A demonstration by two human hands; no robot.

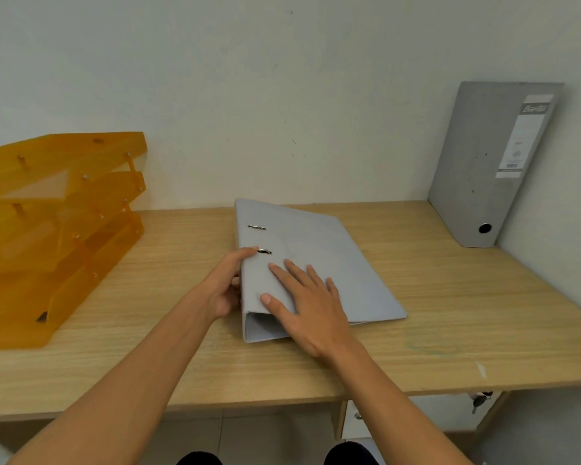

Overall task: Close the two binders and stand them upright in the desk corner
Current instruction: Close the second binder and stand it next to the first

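A pale blue-grey binder lies flat and closed in the middle of the wooden desk, spine to the left. My left hand curls around the spine edge, thumb on the cover near a metal ring slot. My right hand rests flat on the cover with fingers spread, near the binder's front left corner. A second grey binder stands upright and closed in the far right desk corner, leaning against the wall, its labelled spine facing out.
A stack of orange translucent letter trays occupies the desk's left side. White walls border the desk at the back and right. A drawer with keys hangs under the right front edge.
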